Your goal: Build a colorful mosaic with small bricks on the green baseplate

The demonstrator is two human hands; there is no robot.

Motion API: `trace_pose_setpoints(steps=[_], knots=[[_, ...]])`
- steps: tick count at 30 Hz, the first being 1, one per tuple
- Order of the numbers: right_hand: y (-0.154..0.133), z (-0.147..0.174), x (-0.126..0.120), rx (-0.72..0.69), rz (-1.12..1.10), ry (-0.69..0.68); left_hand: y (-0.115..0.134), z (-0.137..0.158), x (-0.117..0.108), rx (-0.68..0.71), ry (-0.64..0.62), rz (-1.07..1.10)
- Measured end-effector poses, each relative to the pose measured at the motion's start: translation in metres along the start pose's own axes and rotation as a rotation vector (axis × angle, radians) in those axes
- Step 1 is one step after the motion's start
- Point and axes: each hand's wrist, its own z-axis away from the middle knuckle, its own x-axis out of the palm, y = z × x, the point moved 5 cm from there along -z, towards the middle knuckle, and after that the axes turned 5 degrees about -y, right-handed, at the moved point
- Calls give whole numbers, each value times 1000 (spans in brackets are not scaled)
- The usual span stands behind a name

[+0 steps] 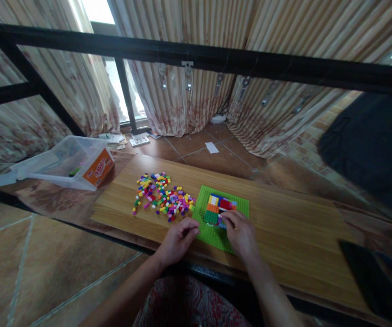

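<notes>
A green baseplate (205,200) lies on the wooden board, with a patch of coloured bricks (219,206) pressed onto its middle. My right hand (240,234) rests on the plate's near part, fingertips touching the near edge of that brick patch. Whether a small brick is pinched between them is hidden. My left hand (178,238) lies at the plate's left near corner, fingers curled, touching its edge. A loose pile of small coloured bricks (163,196) is spread on the board just left of the plate.
A clear plastic bin (62,161) with an orange box (97,169) lies tipped at the left. The wooden board (294,222) sits on a dark table. A black metal frame (196,56) crosses overhead. A dark flat object (373,277) lies at the right.
</notes>
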Motion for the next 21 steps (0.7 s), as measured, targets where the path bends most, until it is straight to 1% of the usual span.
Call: trace_pose_setpoints(steps=[6,10,17,19,21], knots=[[-2,-5,0,-125,131,-66,2,0,1,7,-10,0],[-5,-10,-1,-201,218,-169,2,-1,0,10,2,-3],[-14,-20,-1,-253,324,-385,2,-1,1,-20,-20,24],[-14,-22,1,-251,317,-417,2,-1,1,-25,-26,35],[-12,-24,2,-228,274,-407,3,-1,0,-24,-25,36]])
